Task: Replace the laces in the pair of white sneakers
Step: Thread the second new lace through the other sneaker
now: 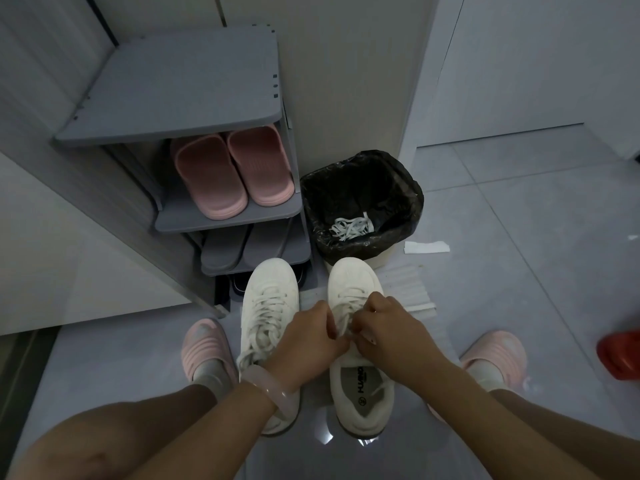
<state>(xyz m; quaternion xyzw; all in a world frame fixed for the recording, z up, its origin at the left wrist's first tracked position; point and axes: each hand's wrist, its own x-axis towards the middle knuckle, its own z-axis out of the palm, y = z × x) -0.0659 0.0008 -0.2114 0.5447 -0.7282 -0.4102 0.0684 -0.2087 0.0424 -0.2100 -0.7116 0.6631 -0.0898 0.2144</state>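
On the far left stands a gray shoe rack [173, 88]. A pair of pink slippers [233, 171] sits on its middle shelf, and gray slippers [239, 247] sit on the shelf below.

Near the person, on the left, a foot in a pink slipper [204, 344] and a gray sock rests on the gray floor [519, 237].

Just to the right of that foot is the left sneaker [268, 306]. It is white and stands on the floor with its toe pointing far away. Its lace is already through the holes.

The left hand [308, 341] has a pink bracelet [268, 384] on the wrist. Its fingers are curled and pinch the lace [343, 327] of the right sneaker [356, 341]. This white shoe stands just beside the first one, toe pointing away too. The right hand [388, 327] is curled the same way and pinches the same lace. The two hands almost touch over the middle of the shoe.

Far behind the right sneaker is a trash bin [360, 199] with a black bag. White old laces [351, 226] lie inside it. A bit of white paper [426, 247] lies on the floor right of the bin.

On the near right is the other foot in a pink slipper [495, 351]. At the right edge, something red [620, 351] is on the floor.
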